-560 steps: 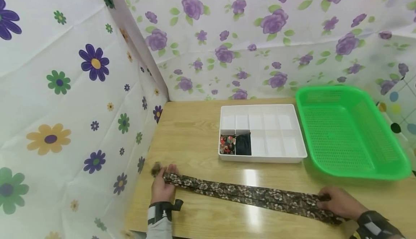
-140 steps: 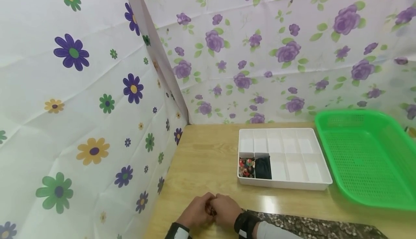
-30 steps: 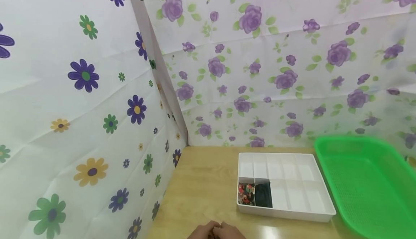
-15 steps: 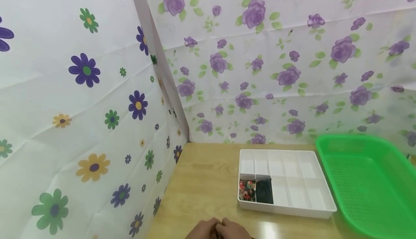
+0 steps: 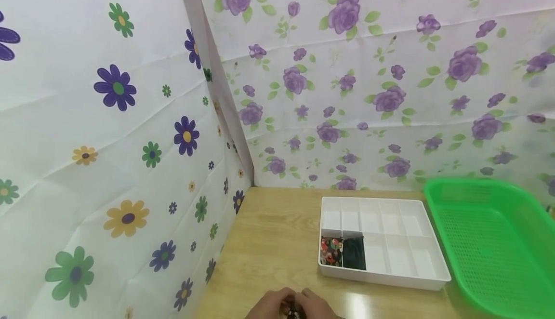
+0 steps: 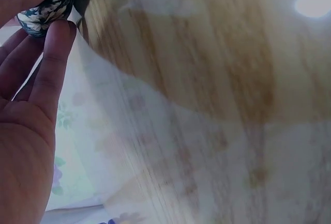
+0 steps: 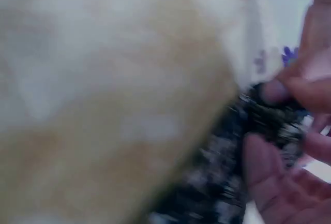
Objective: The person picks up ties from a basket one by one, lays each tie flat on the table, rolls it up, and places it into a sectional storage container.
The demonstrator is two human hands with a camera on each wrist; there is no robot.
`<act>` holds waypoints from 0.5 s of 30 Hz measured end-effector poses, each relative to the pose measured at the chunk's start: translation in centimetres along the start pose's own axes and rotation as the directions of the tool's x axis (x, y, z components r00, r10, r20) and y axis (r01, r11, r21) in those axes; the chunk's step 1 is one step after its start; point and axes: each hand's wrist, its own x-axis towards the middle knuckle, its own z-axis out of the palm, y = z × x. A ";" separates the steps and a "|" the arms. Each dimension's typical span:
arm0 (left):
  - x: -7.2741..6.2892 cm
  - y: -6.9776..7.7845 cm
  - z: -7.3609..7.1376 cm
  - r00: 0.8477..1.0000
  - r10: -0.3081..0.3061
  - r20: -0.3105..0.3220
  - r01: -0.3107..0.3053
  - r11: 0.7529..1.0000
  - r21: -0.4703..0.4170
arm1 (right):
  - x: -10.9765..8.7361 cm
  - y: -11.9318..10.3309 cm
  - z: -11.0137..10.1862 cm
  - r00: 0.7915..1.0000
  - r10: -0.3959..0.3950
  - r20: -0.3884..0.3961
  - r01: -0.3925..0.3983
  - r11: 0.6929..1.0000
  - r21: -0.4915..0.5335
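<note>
In the head view, my left hand (image 5: pixel 269 305) and right hand (image 5: pixel 315 306) meet at the bottom edge. Both hold a rolled strip of dark cloth (image 5: pixel 296 311) with a pale floral print. Up close in the left wrist view, fingertips grip the compact floral roll (image 6: pixel 45 13). The right wrist view is blurred; there the fingers (image 7: pixel 261 162) of my right hand pinch the roll from below, opposite my left hand. An unrolled length of the cloth (image 7: pixel 207 188) trails down from it along the wooden table (image 7: pixel 129 79).
A white divided tray (image 5: pixel 386 279) stands ahead on the table. Its front-left compartments hold a red-and-black patterned cloth bundle (image 5: pixel 331 251) and a dark cloth bundle (image 5: pixel 354 252). To its right is a green plastic basket (image 5: pixel 481 242). Flower-printed sheets (image 5: pixel 303 92) hang behind and left.
The cloth was stretched lengthwise between both hands. My right hand has since come across to my left, and the cloth is now rolled up. The tray and its bundles stayed put.
</note>
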 end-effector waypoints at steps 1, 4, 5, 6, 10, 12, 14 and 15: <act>0.0 -0.1 0.0 1.000 0.020 0.001 -0.020 1.000 0.002 | 0.0 -0.7 -0.6 0.997 0.057 0.048 -0.058 0.998 0.022; -0.1 -0.2 0.1 0.999 0.033 0.015 -0.033 0.999 -0.026 | 0.0 -1.6 -1.2 0.986 0.124 0.107 -0.130 0.990 0.046; 0.0 -0.3 0.2 0.999 0.025 0.021 -0.024 0.999 -0.042 | -0.2 -1.7 -1.1 0.988 0.118 0.096 -0.123 0.991 0.055; 0.0 -0.3 0.2 1.000 0.015 0.025 -0.013 0.999 -0.051 | -0.4 -1.7 -1.1 0.990 0.115 0.082 -0.120 0.991 0.067; 0.0 -0.1 0.1 0.998 -0.041 0.042 0.044 0.997 -0.062 | -1.3 -1.8 -0.9 0.997 0.071 0.017 -0.072 0.991 0.111; 0.1 0.0 0.1 0.998 -0.054 0.043 0.056 0.997 -0.048 | -1.6 -2.0 -1.0 0.998 0.059 0.005 -0.059 0.993 0.107; 0.1 0.2 0.1 0.997 -0.054 0.046 0.055 0.998 -0.023 | -1.7 -2.4 -1.3 0.999 0.048 0.011 -0.049 0.997 0.060; 0.1 0.3 0.1 0.998 -0.048 0.043 0.049 0.999 -0.003 | -1.6 -2.6 -1.5 0.999 0.046 0.019 -0.046 0.999 0.018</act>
